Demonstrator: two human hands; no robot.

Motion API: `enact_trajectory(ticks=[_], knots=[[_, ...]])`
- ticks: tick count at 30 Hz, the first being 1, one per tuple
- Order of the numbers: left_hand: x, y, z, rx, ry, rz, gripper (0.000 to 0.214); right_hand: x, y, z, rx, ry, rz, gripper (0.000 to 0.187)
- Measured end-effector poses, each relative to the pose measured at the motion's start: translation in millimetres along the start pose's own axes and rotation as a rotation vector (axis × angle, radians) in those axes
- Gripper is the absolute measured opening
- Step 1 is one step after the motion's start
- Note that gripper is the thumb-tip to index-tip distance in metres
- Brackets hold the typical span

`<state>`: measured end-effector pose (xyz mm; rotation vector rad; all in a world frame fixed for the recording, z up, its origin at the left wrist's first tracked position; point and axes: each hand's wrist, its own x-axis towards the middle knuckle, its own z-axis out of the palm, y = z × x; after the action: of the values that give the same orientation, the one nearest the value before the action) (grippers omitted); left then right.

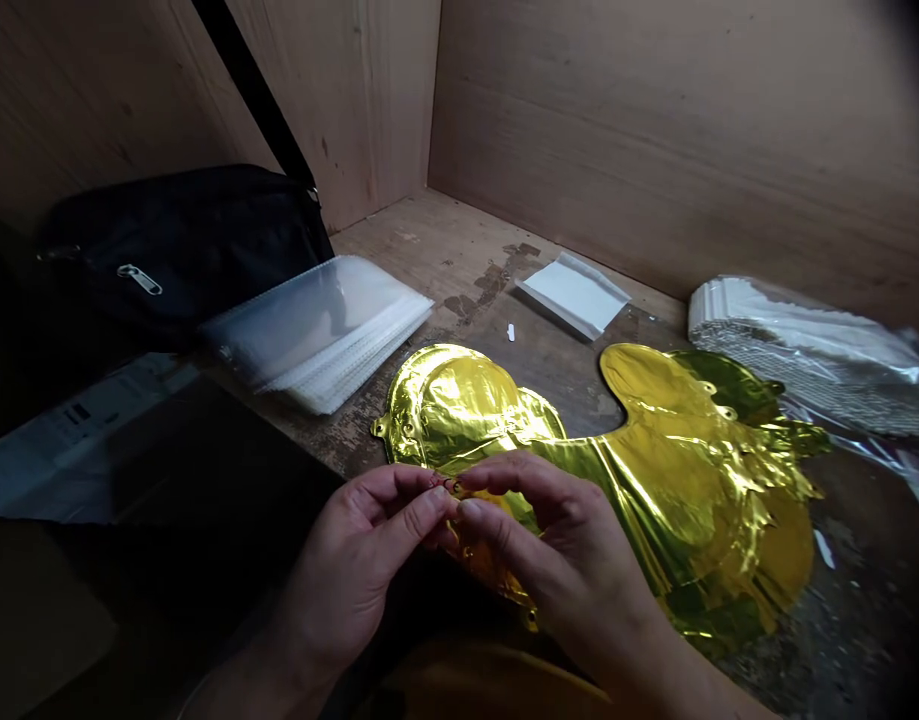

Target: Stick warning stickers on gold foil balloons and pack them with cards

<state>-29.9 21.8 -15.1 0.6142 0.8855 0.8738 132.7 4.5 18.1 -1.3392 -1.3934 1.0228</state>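
Note:
Flat gold foil balloons point(654, 470) lie in a pile on the worn wooden bench point(459, 260). My left hand point(361, 560) and my right hand point(549, 550) meet fingertip to fingertip over the near edge of the front gold balloon point(459, 400). Both hands are closed in a pinch on a small reddish bit at that balloon's edge; what it is I cannot make out.
A stack of clear plastic sleeves point(324, 330) lies left of the balloons, a black zipped bag point(166, 250) behind it. A small white packet point(575, 292) sits at the back, a plastic-wrapped white stack point(796, 350) at right. Wooden walls close in the back and left.

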Motion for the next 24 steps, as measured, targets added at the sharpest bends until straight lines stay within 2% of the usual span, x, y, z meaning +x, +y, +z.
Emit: enact_trajectory(ticks=[4,6,10,13,16,18,24], knots=[[-1.4,-6.7,5.1,0.019,-0.024,0.029,0.014,-4.1,-0.3,2.9,0.074,0.039,0.127,0.005],[-3.3,-7.8,8.4,0.060,-0.022,0.039,0.014,-5.5,0.5,2.5,0.050,0.055,0.103,0.005],[-10.7,-2.7,14.8,0.224,0.054,0.108,0.023,-7.8,-5.4,-4.5,-0.113,0.097,-0.143,0.005],[-12.9,5.3,13.7,0.398,0.070,0.242,0.020,-9.1,-14.3,-14.2,-0.269,0.100,-0.390,0.013],[-9.7,12.9,8.6,0.560,-0.007,0.443,0.012,-11.4,-19.9,-22.6,-0.457,0.080,-0.607,0.021],[-7.2,16.5,5.4,0.620,-0.076,0.544,0.011,-13.7,-20.5,-25.2,-0.550,0.087,-0.684,0.022],[-7.8,19.2,2.0,0.687,-0.254,0.653,0.014,-19.6,-20.2,-25.4,-0.644,0.073,-0.809,0.017]])
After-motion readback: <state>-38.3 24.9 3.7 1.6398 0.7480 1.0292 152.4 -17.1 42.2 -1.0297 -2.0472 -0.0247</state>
